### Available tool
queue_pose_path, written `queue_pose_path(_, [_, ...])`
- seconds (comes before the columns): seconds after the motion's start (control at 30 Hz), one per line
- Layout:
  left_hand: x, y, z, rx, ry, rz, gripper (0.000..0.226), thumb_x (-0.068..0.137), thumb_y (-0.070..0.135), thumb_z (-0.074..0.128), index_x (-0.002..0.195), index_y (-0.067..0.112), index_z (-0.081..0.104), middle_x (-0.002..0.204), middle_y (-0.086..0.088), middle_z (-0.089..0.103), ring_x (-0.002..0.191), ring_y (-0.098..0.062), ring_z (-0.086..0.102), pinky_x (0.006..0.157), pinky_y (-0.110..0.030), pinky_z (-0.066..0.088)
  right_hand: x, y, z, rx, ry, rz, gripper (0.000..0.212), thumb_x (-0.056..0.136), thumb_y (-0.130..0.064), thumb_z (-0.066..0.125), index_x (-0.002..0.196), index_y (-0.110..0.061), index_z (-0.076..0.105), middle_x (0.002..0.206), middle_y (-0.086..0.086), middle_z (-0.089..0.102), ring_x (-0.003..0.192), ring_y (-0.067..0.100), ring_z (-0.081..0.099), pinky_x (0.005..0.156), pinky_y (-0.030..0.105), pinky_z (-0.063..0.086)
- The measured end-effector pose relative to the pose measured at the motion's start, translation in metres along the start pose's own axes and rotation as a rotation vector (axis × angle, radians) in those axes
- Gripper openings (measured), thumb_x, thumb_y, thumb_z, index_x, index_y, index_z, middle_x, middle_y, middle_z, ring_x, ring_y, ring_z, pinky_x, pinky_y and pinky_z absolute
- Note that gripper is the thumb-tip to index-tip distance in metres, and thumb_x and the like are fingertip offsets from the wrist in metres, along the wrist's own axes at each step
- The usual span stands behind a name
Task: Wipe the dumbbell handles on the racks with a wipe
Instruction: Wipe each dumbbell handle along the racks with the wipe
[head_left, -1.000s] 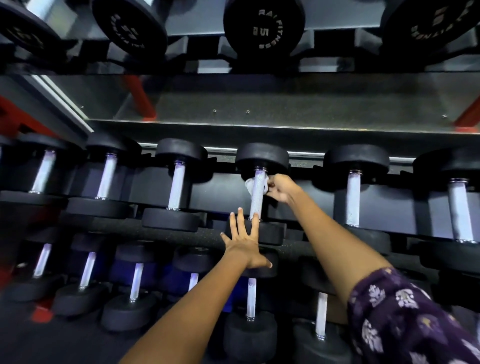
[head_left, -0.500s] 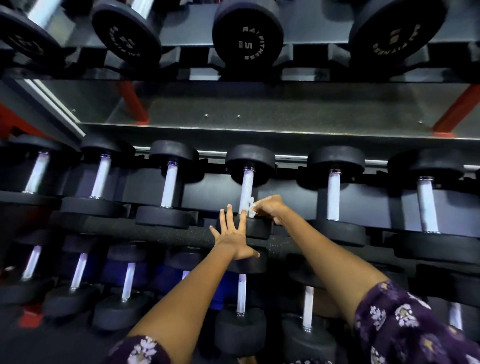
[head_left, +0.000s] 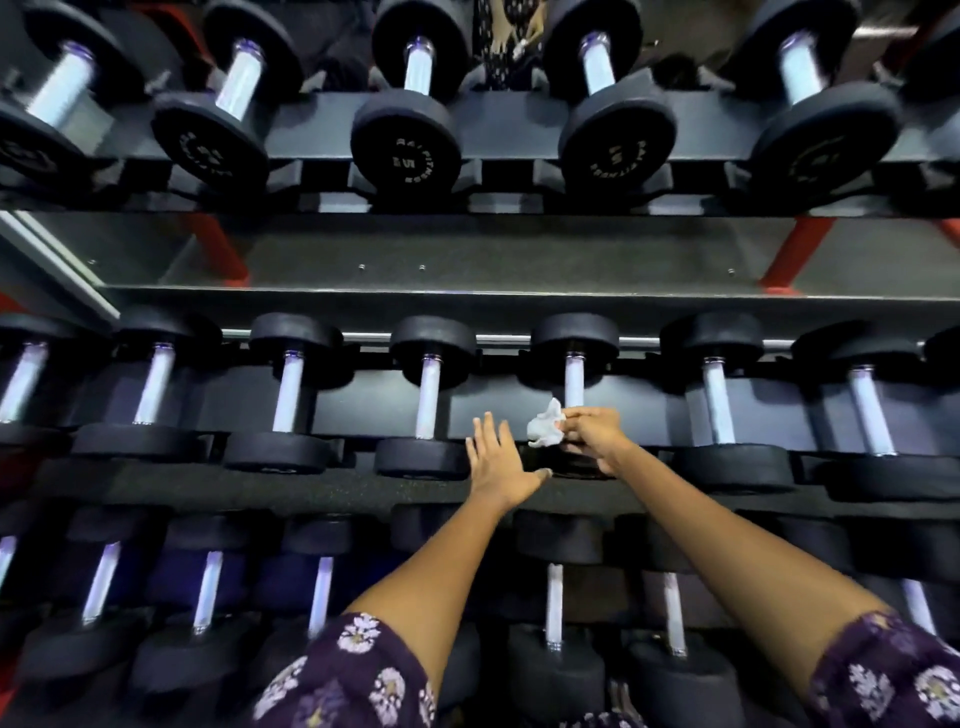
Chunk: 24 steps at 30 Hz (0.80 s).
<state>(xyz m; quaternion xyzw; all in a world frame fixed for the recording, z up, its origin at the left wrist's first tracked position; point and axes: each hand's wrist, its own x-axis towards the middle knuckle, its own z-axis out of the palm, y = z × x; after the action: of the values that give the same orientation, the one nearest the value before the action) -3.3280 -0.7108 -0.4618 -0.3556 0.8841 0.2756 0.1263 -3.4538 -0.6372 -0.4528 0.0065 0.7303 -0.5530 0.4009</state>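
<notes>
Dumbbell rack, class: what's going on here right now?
A person is wiping dumbbell handles. The right hand pinches a crumpled white wipe at the lower end of a middle-row handle. The left hand, fingers straight, rests flat on the padded rail beside it.

A dark metal shelf (head_left: 519, 270) spans the middle, red posts (head_left: 795, 249) stand behind it, and cool light glints off chrome.

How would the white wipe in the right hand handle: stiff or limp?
Probably limp and light: the wipe sits crumpled, pinched by the right hand fingertips alone. It likely bunches rather than slides along the handle.
</notes>
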Motion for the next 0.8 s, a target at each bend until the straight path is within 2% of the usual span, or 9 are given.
queue_pose_path(0.2, [0.01, 0.066, 0.031, -0.17, -0.019, -0.083, 0.108, 0.084, 0.055, 0.065, 0.153, 0.003, -0.001, 0.161, -0.013, -0.012, 0.148, -0.027, -0.014, 0.118, -0.045, -0.006, 0.02, -0.013, -0.056, -0.123, 0.056, -0.098, 0.015, 0.083, 0.012, 0.055, 0.081, -0.003, 0.06, 0.069, 0.007, 0.056, 0.036, 0.002, 0.054, 0.038, 0.014, 0.045])
queue_pose_path(0.27, [0.015, 0.081, 0.043, -0.242, -0.011, -0.166, 0.114, 0.081, 0.058, 0.067, 0.152, 0.002, -0.003, 0.161, -0.013, -0.011, 0.148, -0.028, -0.012, 0.118, -0.046, -0.005, 0.035, -0.01, -0.067, -0.256, 0.086, -0.189, 0.011, 0.081, 0.01, 0.057, 0.085, 0.004, 0.066, 0.071, 0.006, 0.057, 0.051, 0.01, 0.054, 0.049, 0.023, 0.049])
queue_pose_path(0.33, [0.018, 0.091, 0.052, -0.303, 0.028, -0.246, 0.123, 0.076, 0.058, 0.072, 0.152, 0.001, -0.007, 0.161, -0.014, -0.01, 0.148, -0.029, -0.011, 0.119, -0.046, -0.004, 0.047, -0.009, -0.074, -0.419, 0.086, -0.307, 0.012, 0.077, 0.005, 0.06, 0.082, 0.0, 0.071, 0.071, 0.008, 0.06, 0.067, 0.015, 0.052, 0.064, 0.034, 0.052])
queue_pose_path(0.43, [0.027, 0.108, 0.066, -0.348, 0.111, -0.368, 0.137, 0.068, 0.052, 0.082, 0.149, -0.002, -0.014, 0.159, -0.021, -0.014, 0.148, -0.033, -0.011, 0.119, -0.043, -0.004, 0.064, -0.014, -0.083, -0.619, 0.098, -0.502, 0.019, 0.079, 0.0, 0.06, 0.093, -0.001, 0.073, 0.088, 0.015, 0.07, 0.077, 0.019, 0.059, 0.066, 0.023, 0.042])
queue_pose_path(0.5, [0.033, 0.113, 0.067, -0.356, 0.111, -0.446, 0.143, 0.064, 0.048, 0.086, 0.147, -0.004, -0.018, 0.157, -0.025, -0.016, 0.147, -0.034, -0.013, 0.119, -0.042, -0.004, 0.071, -0.022, -0.082, -0.701, 0.115, -0.639, 0.021, 0.083, -0.002, 0.057, 0.098, 0.0, 0.071, 0.097, 0.019, 0.066, 0.088, 0.027, 0.059, 0.074, 0.026, 0.04])
queue_pose_path(0.57, [0.04, 0.119, 0.07, -0.352, 0.084, -0.518, 0.145, 0.062, 0.047, 0.088, 0.147, -0.005, -0.018, 0.157, -0.025, -0.015, 0.147, -0.034, -0.013, 0.119, -0.041, -0.003, 0.084, -0.022, -0.078, -0.782, 0.067, -0.724, 0.023, 0.086, -0.005, 0.056, 0.105, -0.001, 0.069, 0.101, 0.017, 0.059, 0.092, 0.028, 0.056, 0.077, 0.026, 0.039])
queue_pose_path(0.63, [0.045, 0.12, 0.07, -0.344, 0.057, -0.555, 0.147, 0.06, 0.046, 0.089, 0.146, -0.005, -0.019, 0.158, -0.024, -0.014, 0.148, -0.034, -0.013, 0.119, -0.041, -0.003, 0.096, -0.011, -0.071, -0.873, -0.055, -0.727, 0.023, 0.088, -0.009, 0.057, 0.107, -0.001, 0.068, 0.102, 0.014, 0.054, 0.092, 0.027, 0.055, 0.077, 0.026, 0.039])
queue_pose_path(0.73, [0.049, 0.121, 0.069, -0.316, 0.042, -0.574, 0.148, 0.06, 0.045, 0.09, 0.146, -0.006, -0.019, 0.158, -0.024, -0.012, 0.148, -0.034, -0.011, 0.119, -0.042, -0.002, 0.104, 0.013, -0.064, -0.963, -0.271, -0.691, 0.019, 0.088, -0.009, 0.059, 0.1, 0.004, 0.068, 0.093, 0.006, 0.042, 0.09, 0.025, 0.053, 0.069, 0.016, 0.03])
queue_pose_path(0.8, [0.048, 0.121, 0.068, -0.29, 0.035, -0.572, 0.147, 0.06, 0.045, 0.089, 0.146, -0.006, -0.018, 0.158, -0.024, -0.01, 0.148, -0.034, -0.009, 0.119, -0.043, -0.001, 0.107, 0.017, -0.065, -0.995, -0.322, -0.732, 0.016, 0.086, -0.005, 0.06, 0.095, 0.005, 0.069, 0.088, 0.003, 0.042, 0.083, 0.021, 0.05, 0.067, 0.013, 0.028])
